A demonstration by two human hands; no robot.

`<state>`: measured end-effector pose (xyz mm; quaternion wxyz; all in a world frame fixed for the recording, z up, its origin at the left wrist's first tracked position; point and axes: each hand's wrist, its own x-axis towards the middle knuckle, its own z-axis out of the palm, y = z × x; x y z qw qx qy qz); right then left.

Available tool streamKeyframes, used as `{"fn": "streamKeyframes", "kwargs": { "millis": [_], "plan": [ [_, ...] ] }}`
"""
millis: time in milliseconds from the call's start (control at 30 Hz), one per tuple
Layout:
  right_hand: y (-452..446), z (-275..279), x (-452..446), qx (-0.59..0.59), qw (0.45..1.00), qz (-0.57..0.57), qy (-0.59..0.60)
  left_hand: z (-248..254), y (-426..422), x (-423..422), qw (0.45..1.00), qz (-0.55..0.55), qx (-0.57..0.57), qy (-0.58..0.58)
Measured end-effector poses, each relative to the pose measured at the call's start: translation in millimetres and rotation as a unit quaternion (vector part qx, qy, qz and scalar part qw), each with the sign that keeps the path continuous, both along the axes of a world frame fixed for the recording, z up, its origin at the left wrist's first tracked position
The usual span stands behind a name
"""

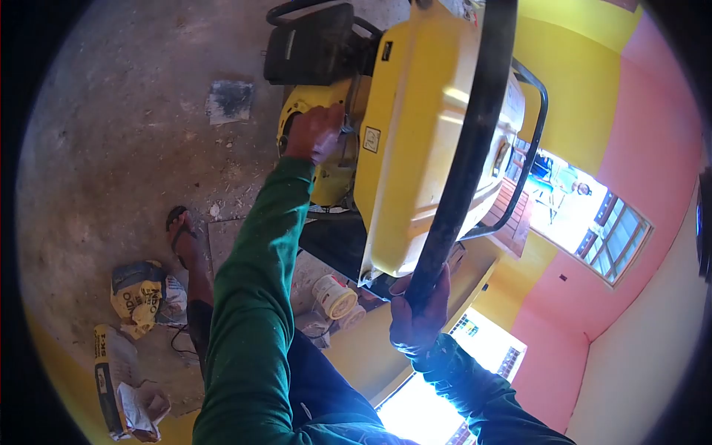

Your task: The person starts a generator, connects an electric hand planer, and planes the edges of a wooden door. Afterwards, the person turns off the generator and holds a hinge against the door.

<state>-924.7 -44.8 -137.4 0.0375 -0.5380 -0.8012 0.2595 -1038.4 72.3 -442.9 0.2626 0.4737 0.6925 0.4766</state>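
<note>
A portable generator (400, 141) with a yellow fuel tank and a black tubular frame (475, 133) fills the middle of the head view, appearing tilted in the picture. My left hand (317, 133) is closed against the yellow engine housing (326, 185), beside the tank. Whatever its fingers hold there is hidden, though a small metal part shows by the knuckles. Lower down, my right hand (421, 315) wraps round the near end of the thick black frame bar. A black boxy engine part (310, 46) sits beyond my left hand.
On the floor are a torn yellow-and-black bag (141, 293), another opened bag (115, 378), a white bucket (334, 297) and a grey patch (230, 101). My sandalled foot (182, 230) stands nearby. A person (567, 182) shows through a bright opening in the pink-and-yellow wall.
</note>
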Motion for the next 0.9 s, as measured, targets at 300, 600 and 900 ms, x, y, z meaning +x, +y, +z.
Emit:
{"fn": "streamKeyframes", "kwargs": {
  "millis": [300,600,900],
  "plan": [
    [18.5,-0.5,5.6,0.043,0.995,0.081,0.033,22.2,-55.1,-7.7,0.994,0.105,0.006,0.004],
    [-14.4,35.9,49.9,0.244,0.936,-0.028,0.253,288.5,-123.5,0.7,0.921,0.106,-0.183,-0.327],
    [-102.1,-125.3,245.0,-0.138,0.913,-0.346,0.165,319.7,-80.5,87.6,0.934,0.204,-0.293,0.007]
  ]
}}
